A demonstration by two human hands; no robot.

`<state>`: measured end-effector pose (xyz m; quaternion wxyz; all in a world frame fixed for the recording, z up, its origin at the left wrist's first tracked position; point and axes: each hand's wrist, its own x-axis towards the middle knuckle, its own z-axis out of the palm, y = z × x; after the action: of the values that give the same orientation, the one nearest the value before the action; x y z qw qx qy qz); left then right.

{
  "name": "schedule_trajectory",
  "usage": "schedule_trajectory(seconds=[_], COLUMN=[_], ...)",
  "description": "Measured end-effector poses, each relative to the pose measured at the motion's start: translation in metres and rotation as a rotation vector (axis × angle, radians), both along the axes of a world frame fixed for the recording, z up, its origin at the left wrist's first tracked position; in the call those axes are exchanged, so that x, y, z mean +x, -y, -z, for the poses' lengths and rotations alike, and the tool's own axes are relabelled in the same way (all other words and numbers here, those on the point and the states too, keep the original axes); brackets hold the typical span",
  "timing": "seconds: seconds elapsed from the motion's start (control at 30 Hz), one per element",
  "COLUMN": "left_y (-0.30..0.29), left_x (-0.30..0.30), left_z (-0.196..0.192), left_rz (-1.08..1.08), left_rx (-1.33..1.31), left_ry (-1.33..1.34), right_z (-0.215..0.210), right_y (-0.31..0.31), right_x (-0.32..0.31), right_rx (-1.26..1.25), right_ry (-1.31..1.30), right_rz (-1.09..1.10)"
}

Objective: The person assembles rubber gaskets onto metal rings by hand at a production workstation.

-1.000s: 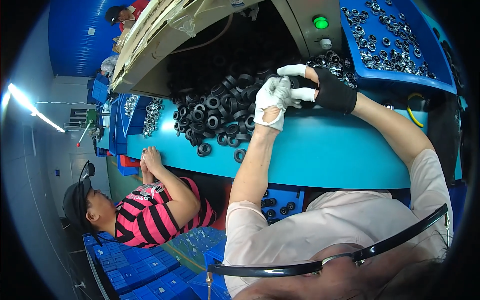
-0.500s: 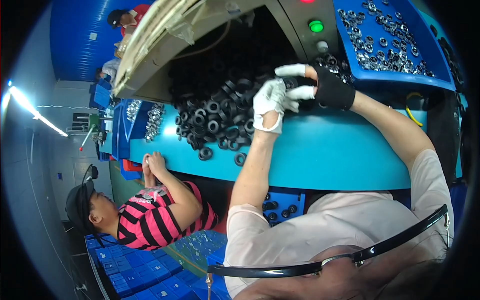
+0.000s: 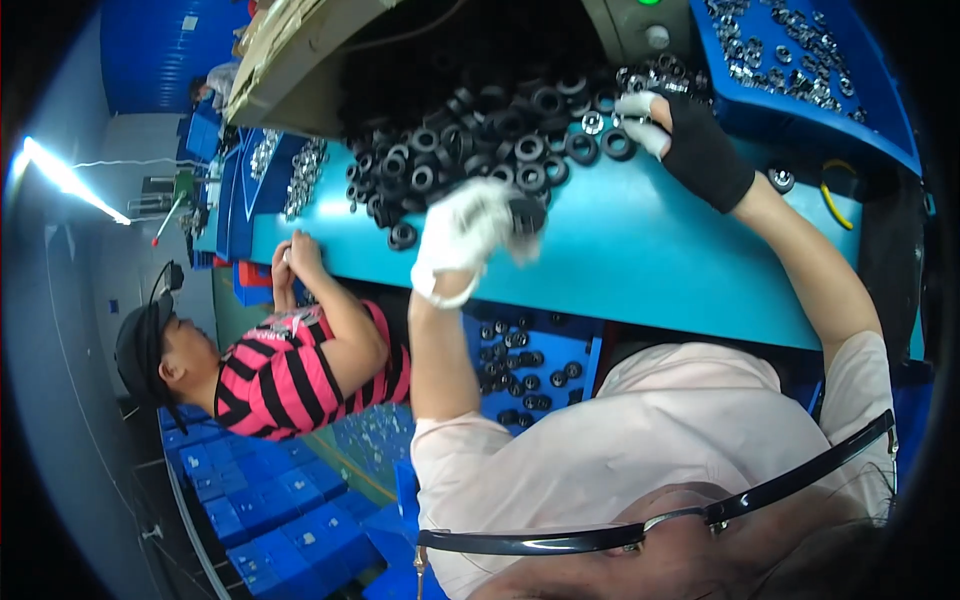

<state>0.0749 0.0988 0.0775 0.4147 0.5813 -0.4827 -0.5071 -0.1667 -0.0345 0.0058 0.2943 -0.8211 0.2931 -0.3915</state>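
My left hand (image 3: pixel 465 238), in a white glove smeared by motion, holds a small black wheel (image 3: pixel 527 215) in its fingers over the front of the turquoise table. My right hand (image 3: pixel 685 140) wears a black fingerless glove with white coverings on the fingers. Its fingers are stretched out and apart, close to a shiny metal hub (image 3: pixel 592 122) and a black rubber ring (image 3: pixel 617 144); I see nothing held in them. A pile of black rings (image 3: pixel 425 160) spreads out to the left of that hand. Behind its fingers lies a heap of shiny metal hubs (image 3: pixel 665 75).
A blue tray of metal parts (image 3: pixel 890 140) stands at the far right, near a yellow curved piece (image 3: pixel 832 195). A machine housing (image 3: pixel 290 80) arches over the pile. Below the table edge, a blue bin (image 3: pixel 590 385) contains black wheels. A co-worker in a striped shirt (image 3: pixel 300 375) works at left.
My left hand has come away from the right, moving left and toward me with the black wheel. My right hand has shifted slightly right, and the view has tilted down.
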Motion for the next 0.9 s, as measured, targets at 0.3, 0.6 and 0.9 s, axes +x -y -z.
schedule_trajectory(seconds=[0.3,0.6,0.9], left_y=[-0.19,-0.105,-0.038], left_x=[0.042,-0.051,-0.132], left_z=[0.116,0.011,-0.045], left_rz=[0.182,0.203,0.699], left_rx=[0.782,0.184,-0.146], left_ry=[0.626,-0.605,-1.403], right_z=[0.0,-0.003,-0.01], right_y=[0.023,0.017,0.008], right_x=[0.055,0.049,0.062], right_rx=[-0.297,-0.502,-0.516], right_ry=[-0.495,-0.784,-0.729], right_rz=[-0.044,0.047,0.034])
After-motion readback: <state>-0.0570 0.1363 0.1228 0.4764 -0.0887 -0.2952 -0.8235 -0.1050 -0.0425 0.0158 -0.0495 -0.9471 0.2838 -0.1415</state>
